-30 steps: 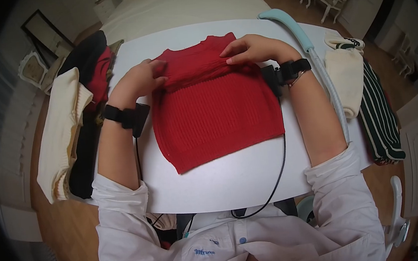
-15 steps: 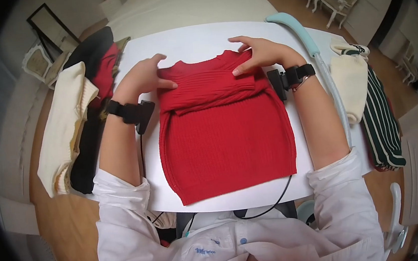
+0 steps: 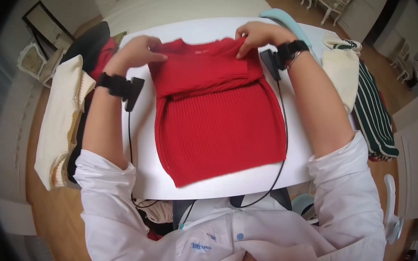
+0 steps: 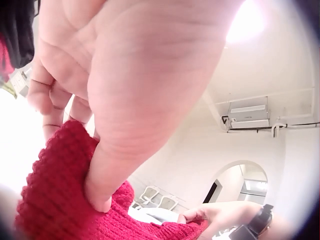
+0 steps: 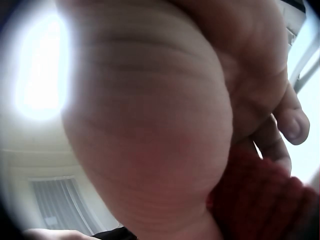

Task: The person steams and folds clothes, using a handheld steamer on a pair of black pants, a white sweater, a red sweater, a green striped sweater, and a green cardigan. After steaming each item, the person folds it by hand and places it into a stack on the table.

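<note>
A red ribbed knit sweater [image 3: 222, 134] lies on the white table, its hem toward the person and its neckline at the far side. Its sleeves are folded across the upper body. At the far left corner my left hand [image 3: 137, 53] pinches the shoulder edge; the left wrist view shows the thumb [image 4: 102, 190] on the near face of the knit [image 4: 60, 190] and the fingers behind it. My right hand [image 3: 258, 35] pinches the opposite shoulder. In the right wrist view, red knit [image 5: 260, 195] sits between thumb and fingers. The top edge is lifted between both hands.
Folded cream knitwear [image 3: 60, 124] and dark garments are piled along the table's left edge. On the right lie a cream garment [image 3: 341, 77] and a green-and-white striped one [image 3: 372, 109]. A pale blue curved lamp-like arm [image 3: 284, 20] stands behind the right forearm. Cables hang from both wrist cameras.
The sweater was drawn toward the person, then moved slightly away again. Both hands went from spread fingers resting at the folded sleeves to pinching the shoulder corners, raising the top edge.
</note>
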A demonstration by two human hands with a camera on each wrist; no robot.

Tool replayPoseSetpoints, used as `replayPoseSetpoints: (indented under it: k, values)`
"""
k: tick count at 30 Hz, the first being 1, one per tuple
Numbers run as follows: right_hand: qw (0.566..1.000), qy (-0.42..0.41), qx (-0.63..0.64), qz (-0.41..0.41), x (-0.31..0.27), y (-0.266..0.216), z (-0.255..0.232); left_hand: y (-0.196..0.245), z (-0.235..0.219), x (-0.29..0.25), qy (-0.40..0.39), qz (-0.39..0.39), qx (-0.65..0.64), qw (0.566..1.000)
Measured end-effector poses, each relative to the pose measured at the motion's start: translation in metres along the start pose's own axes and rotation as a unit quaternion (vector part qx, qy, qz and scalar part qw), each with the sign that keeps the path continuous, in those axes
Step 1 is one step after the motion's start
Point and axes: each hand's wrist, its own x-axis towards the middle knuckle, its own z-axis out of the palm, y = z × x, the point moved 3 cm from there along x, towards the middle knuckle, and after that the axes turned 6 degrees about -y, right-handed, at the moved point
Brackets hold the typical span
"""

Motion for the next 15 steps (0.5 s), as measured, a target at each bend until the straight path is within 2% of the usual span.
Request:
replayPoseSetpoints:
  k: [1,3,4,5,6,7,9,11,13,14,15]
  values:
    - [0.999,0.019,-0.028,0.004,-0.008,-0.006,-0.013,0.010,-0.015,-0.005,-0.003,0.001,0.008,1.000]
    - [0.996,0.072,-0.036,-0.049,-0.029,-0.017,-0.032,0.028,-0.036,-0.021,0.023,0.048,-0.033,0.998]
    - [0.989,0.096,-0.062,-0.092,-0.036,-0.020,-0.038,0.037,-0.042,-0.035,0.072,0.084,-0.002,0.994]
    - [0.990,0.095,-0.058,-0.091,-0.053,-0.027,-0.038,0.046,-0.046,-0.053,0.120,0.121,0.030,0.985]
    - [0.982,0.110,-0.078,-0.129,-0.078,-0.042,-0.038,0.052,-0.046,-0.069,0.121,0.138,0.036,0.982]
    - [0.973,0.125,-0.099,-0.166,-0.100,-0.052,-0.031,0.069,-0.045,-0.091,0.076,0.134,0.044,0.987]
    - [0.964,0.077,-0.108,-0.230,-0.131,-0.056,-0.007,0.073,-0.029,-0.121,0.005,0.223,0.053,0.973]
    - [0.955,0.058,-0.189,-0.219,-0.166,-0.066,0.027,0.086,-0.003,-0.155,-0.087,0.164,-0.011,0.983]
    - [0.965,0.039,-0.177,-0.188,-0.188,-0.074,0.056,0.094,0.024,-0.177,-0.073,0.206,-0.023,0.976]
    - [0.967,0.039,-0.172,-0.184,-0.192,-0.078,0.064,0.094,0.035,-0.183,-0.035,0.214,-0.005,0.976]
    - [0.967,0.040,-0.174,-0.182,-0.191,-0.076,0.069,0.092,0.042,-0.184,-0.033,0.216,-0.004,0.976]
